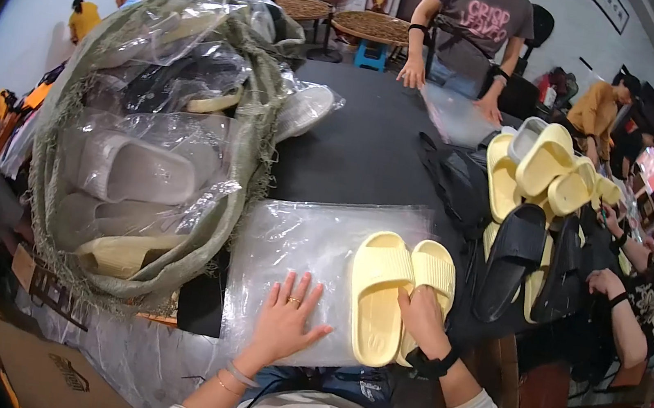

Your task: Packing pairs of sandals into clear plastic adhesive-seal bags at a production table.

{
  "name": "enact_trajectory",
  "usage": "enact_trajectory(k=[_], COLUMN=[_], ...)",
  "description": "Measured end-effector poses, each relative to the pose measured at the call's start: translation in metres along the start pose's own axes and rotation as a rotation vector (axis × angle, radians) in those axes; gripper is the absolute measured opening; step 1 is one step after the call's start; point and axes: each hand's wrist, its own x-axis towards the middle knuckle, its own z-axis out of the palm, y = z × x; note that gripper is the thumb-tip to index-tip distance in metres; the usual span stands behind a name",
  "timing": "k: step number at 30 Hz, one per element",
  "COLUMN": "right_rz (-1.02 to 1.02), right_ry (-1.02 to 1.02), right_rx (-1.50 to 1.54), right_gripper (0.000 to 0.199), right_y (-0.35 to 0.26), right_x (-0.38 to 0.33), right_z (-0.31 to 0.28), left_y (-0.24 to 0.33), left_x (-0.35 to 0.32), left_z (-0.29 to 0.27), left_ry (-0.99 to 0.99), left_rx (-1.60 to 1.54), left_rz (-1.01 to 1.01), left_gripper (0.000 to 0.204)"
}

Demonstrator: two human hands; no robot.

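A pair of pale yellow slippers lies side by side on a stack of clear plastic bags (282, 231) at the near edge of the table. My left hand (284, 322) rests flat on the bags with its fingers spread, left of the slippers and holding nothing. My right hand (424, 324) grips the right yellow slipper (436, 269), its fingertips hidden in the foot opening below the ribbed strap. The left yellow slipper (385, 265) touches its mate, toe end away from me.
A woven sack (257, 137) of bagged slippers stands at left. A pile of yellow slippers (546, 158) and black slippers (511, 261) lies at right. Across the black table (342, 148), a person's hands touch more clear bags (458, 118). Another person's arm (622, 317) is at right.
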Motion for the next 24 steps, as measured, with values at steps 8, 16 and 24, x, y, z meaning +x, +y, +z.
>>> enact_trajectory(k=[8, 16, 24], right_rz=[-0.013, 0.015, -0.048], right_ry=[0.024, 0.019, 0.056], right_rx=[0.018, 0.006, 0.027], right_gripper=[0.046, 0.047, 0.043], right_y=[-0.001, -0.005, 0.005], right_x=[-0.002, -0.001, -0.001], right_z=[0.001, 0.001, 0.003], left_y=[-0.048, -0.105, -0.139], left_x=[0.08, 0.142, 0.133], left_z=[-0.013, -0.017, 0.005], left_ry=[0.158, 0.383, 0.336], left_rx=[0.01, -0.037, -0.12], left_rz=[0.079, 0.061, 0.197], left_gripper=[0.048, 0.012, 0.005])
